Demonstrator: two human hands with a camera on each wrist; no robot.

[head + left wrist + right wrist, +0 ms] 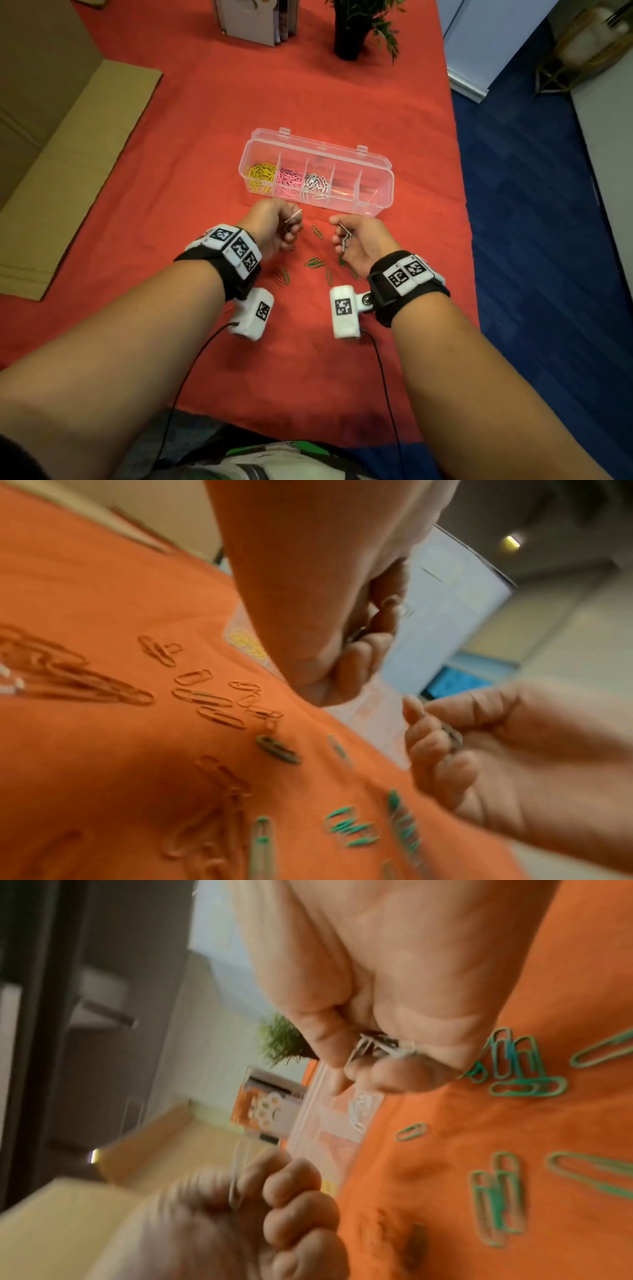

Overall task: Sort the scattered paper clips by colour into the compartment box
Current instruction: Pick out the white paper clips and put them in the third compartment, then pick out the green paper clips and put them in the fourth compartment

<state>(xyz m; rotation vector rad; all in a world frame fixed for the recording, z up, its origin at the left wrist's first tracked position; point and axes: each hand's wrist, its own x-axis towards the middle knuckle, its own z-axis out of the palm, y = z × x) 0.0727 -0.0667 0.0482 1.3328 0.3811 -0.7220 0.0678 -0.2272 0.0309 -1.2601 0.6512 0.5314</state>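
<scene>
Closest to the camera are both forearms with the marker wristbands (226, 253) and little white camera modules hanging off them. Just past those, loose green paper clips (315, 263) lie scattered on the orange-red tablecloth (205, 113), right between and slightly under the two hands. The left wrist view also shows a bunch of orange/red paper clips (205, 700) on the cloth, hard to spot since they nearly match it.

The left hand (275, 224) is curled up in a loose fist, pinching a single silver paper clip (295, 216) that sticks out toward the box. The right hand (359, 240) is palm-up with fingers curled around a small bunch of silver clips (346, 238). Neither hand touches the cloth from what I can see.

Just beyond the hands sits the clear compartment box (376, 205), lid open and tipped back. Going from the left: yellow clips (262, 174) in the first compartment, pink clips (289, 183) in the second, silver/white clips (317, 185) in the third. I can't tell what's in the other two.

Further back there's a flattened cardboard box (68, 164) at left, a potted plant (352, 31), and a standing book (253, 20).
</scene>
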